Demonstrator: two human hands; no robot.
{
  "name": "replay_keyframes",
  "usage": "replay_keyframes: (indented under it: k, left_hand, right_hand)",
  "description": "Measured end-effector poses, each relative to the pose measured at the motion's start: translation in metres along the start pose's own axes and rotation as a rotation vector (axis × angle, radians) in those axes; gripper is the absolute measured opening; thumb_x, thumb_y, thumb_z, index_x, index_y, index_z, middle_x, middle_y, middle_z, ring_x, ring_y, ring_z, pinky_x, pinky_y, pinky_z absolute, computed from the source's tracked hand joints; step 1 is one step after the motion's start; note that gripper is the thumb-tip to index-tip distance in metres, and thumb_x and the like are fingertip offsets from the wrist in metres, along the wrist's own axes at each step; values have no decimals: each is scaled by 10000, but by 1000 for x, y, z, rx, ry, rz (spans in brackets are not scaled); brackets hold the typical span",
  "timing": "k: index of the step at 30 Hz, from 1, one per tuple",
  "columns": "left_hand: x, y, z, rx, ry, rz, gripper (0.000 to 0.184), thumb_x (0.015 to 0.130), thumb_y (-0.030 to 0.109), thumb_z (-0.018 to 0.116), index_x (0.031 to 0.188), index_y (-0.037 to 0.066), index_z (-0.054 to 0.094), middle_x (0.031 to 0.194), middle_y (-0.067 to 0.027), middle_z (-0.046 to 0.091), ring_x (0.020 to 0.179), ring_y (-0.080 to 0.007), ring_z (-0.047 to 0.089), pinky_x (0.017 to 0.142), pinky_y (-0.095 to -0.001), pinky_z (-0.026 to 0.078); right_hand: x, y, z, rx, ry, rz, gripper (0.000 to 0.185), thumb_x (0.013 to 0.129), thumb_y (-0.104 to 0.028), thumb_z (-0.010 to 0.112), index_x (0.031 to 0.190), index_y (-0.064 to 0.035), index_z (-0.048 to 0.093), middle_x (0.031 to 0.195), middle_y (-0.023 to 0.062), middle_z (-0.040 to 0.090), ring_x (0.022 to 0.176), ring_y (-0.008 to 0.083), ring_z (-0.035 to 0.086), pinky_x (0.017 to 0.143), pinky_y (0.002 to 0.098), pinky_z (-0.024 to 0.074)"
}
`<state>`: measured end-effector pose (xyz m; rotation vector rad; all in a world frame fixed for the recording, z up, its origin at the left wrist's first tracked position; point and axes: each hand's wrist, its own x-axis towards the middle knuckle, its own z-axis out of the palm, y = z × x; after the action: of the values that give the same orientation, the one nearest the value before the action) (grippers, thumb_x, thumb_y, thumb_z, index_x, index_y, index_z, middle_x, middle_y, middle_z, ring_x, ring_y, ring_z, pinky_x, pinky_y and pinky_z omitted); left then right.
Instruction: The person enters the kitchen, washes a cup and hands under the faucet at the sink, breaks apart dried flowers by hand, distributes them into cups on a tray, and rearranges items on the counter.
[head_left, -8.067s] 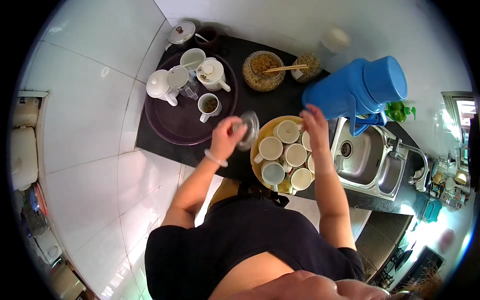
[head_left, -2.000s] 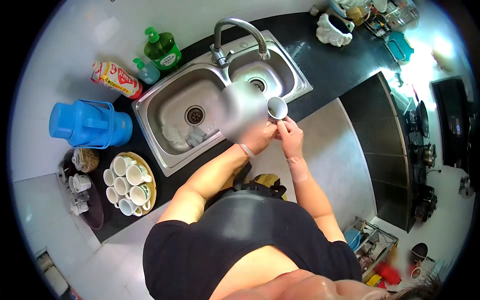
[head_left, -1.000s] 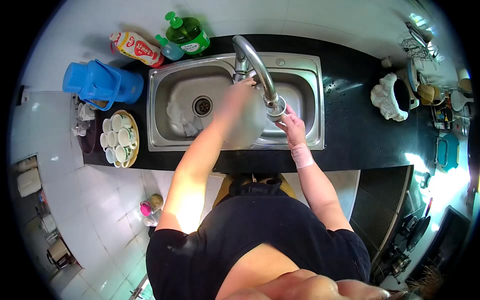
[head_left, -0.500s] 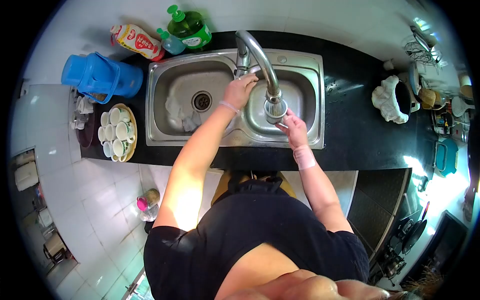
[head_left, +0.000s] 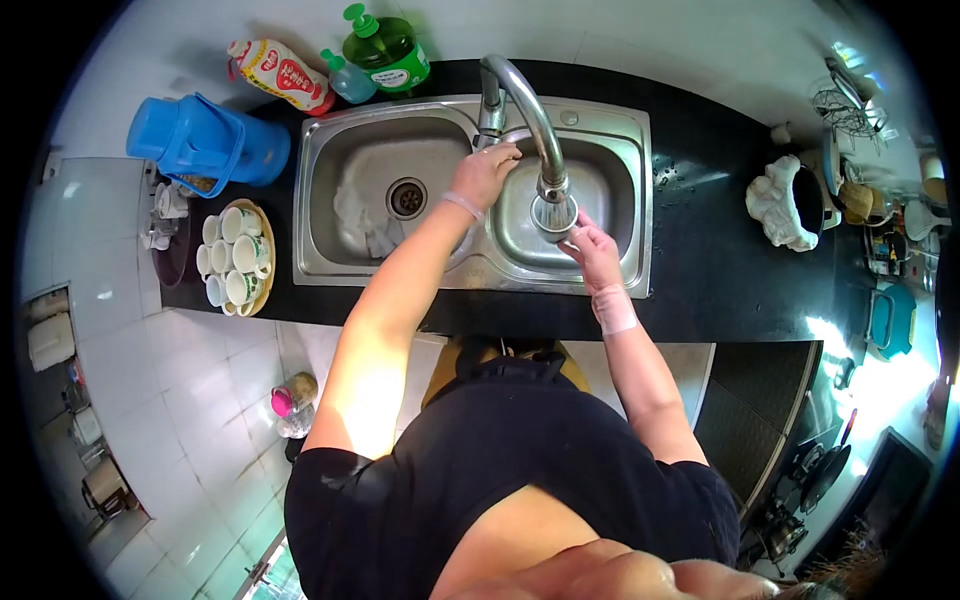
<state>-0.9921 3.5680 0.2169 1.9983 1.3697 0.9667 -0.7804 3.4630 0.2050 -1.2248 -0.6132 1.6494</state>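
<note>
Fingers (head_left: 587,239) holding cup (head_left: 553,224), sink (head_left: 510,272), black counter (head_left: 720,260), tiled wall (head_left: 105,215)

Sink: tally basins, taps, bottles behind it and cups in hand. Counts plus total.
Basins: 2
Tap: 1
Bottles: 3
Cup in the right hand: 1
Total: 7

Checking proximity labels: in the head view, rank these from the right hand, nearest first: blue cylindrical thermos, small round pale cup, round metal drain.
1. Small round pale cup: in the right hand, under the curved chrome faucet.
2. Round metal drain: to the left, in the left steel basin.
3. Blue cylindrical thermos: far left, beyond that basin.
</note>
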Motion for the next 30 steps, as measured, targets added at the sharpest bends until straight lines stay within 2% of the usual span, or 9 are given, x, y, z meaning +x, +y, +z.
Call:
replay_keyframes:
  k: [7, 10, 13, 16, 21, 24, 25, 29, 30]
  left_hand:
    - [5, 6, -7, 45, -25, 20, 151, 794, 169, 583, 912, 84, 623, 950, -102, 622, 846, -300, 591, 731, -360, 476]
    - [12, 3, -3, 6, 50, 34, 158, 799, 183, 579, 922, 93, 621, 900, -116, 624, 805, -313, 593, 706, -371, 477]
    - [22, 7, -9, 102, 3, -42, 183, 812, 147, 570, 970, 67, 616, 930, -134, 623, 827, -299, 605, 709, -332, 482]
    - [34, 8, -10, 56, 61, -22, 161, 824, 216, 538, 922, 119, 623, 853, -140, 617, 773, -325, 588, 679, -389, 470]
    - [50, 20, -14, 91, 71, -198, 172, 828, 234, 516, 916, 128, 620, 839, -136, 617, 764, -329, 586, 663, -393, 465]
    - [51, 20, -9, 57, 76, -223, 177, 826, 246, 522, 919, 129, 617, 833, -133, 617, 759, -330, 585, 658, -393, 462]
    - [50, 20, -7, 51, 58, -212, 180, 826, 251, 523, 921, 130, 616, 833, -132, 618, 758, -330, 586, 657, -393, 461]
    - [44, 19, -2, 23, 12, -237, 187, 815, 249, 542, 945, 139, 617, 823, -148, 613, 761, -326, 584, 668, -380, 462]
    - [42, 20, -2, 9, 18, -246, 184, 813, 242, 545, 948, 140, 618, 815, -152, 611, 759, -325, 583, 670, -376, 462]
  right_hand:
    - [-4, 10, -9, 79, -46, 35, 197, 834, -99, 568, 658, -14, 540, 1404, 111, 268, 1033, 155, 515, 790, 315, 488]
    - [1, 5, -10, 40, -37, -5, 193, 832, -99, 569, 663, -10, 543, 1405, 118, 264, 1038, 157, 514, 789, 315, 491]
    - [0, 2, -10, 67, -56, 8, 177, 840, -102, 559, 696, 2, 557, 1404, 112, 263, 1039, 168, 515, 812, 324, 485]
    - [3, 3, -14, 70, -103, -21, 173, 856, -113, 540, 762, 25, 582, 1401, 94, 262, 1044, 187, 516, 865, 352, 469]
    - [-14, -4, -12, 137, -73, -50, 176, 859, -98, 529, 739, 27, 563, 1410, 115, 235, 1115, 196, 473, 874, 352, 463]
    - [-26, -5, -16, 45, -42, -167, 156, 826, -72, 547, 688, -1, 560, 1387, 177, 281, 1175, 186, 420, 835, 285, 451]
    - [-32, -11, -15, 43, -21, -161, 141, 810, -71, 554, 692, 7, 564, 1360, 213, 316, 1211, 214, 387, 871, 295, 418]
    - [-32, -4, -32, -312, 51, -393, 146, 785, -96, 586, 697, 17, 554, 1312, 234, 388, 1196, 250, 410, 944, 318, 318]
    - [-33, -8, -33, -364, 60, -412, 147, 786, -95, 585, 697, 16, 552, 1310, 233, 391, 1186, 250, 421, 940, 313, 321]
